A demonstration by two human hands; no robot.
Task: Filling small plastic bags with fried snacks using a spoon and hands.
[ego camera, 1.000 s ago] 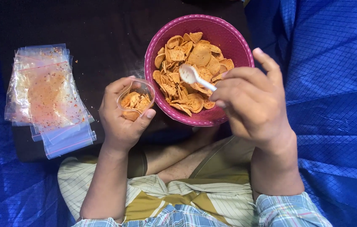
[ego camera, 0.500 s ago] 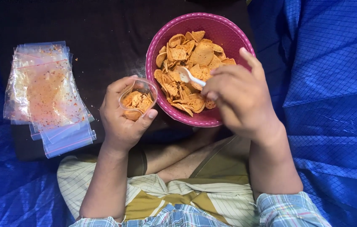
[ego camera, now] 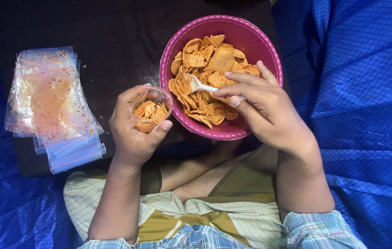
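Note:
My left hand [ego camera: 133, 129] holds a small clear plastic bag [ego camera: 152, 109] open at the top, partly filled with orange chips. It sits just left of a pink plastic bowl [ego camera: 246, 39] heaped with orange chips [ego camera: 209, 64]. My right hand [ego camera: 265, 115] grips a white plastic spoon [ego camera: 198, 84], its scoop lying among the chips near the bowl's left middle. The spoon's handle is hidden under my fingers.
A stack of clear zip bags [ego camera: 50, 103] dusted with red seasoning lies on the dark mat [ego camera: 113, 37] to the left. Blue woven sheeting [ego camera: 366, 92] covers the floor on both sides. My crossed legs and striped cloth [ego camera: 196, 216] fill the foreground.
My right hand has shifted left and down over the bowl, lowering the spoon from above the chips into them. The left hand and its bag have stayed put.

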